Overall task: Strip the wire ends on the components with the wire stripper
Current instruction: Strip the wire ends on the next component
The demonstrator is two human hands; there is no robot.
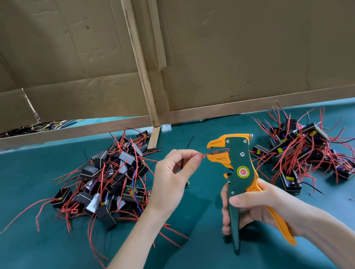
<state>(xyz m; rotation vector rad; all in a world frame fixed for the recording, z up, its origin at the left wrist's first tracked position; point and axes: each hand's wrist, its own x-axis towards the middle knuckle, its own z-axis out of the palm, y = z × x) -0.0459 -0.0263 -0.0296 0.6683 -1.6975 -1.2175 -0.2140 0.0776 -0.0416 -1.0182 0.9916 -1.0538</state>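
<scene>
Surface: teal table (44, 264), cardboard wall (250, 42) behind; components in a left heap (108, 183) and a right heap (302, 153).
Left hand (174, 177): pinches red wire (205, 154) between thumb and forefinger, beside the tool's mouth.
Right hand (260, 206): wrapped round both handles of wire stripper (240, 171), held above the table between the heaps.
Axis: stripper near upright, mouth pointing left; wire level, its end inside the mouth.
Advice: seat wire straight, then squeeze steadily.

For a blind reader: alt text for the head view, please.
A left hand pinches a red wire, its end in the jaws of a green and orange wire stripper gripped by the right hand. Piles of wired components lie on the teal table.
</scene>
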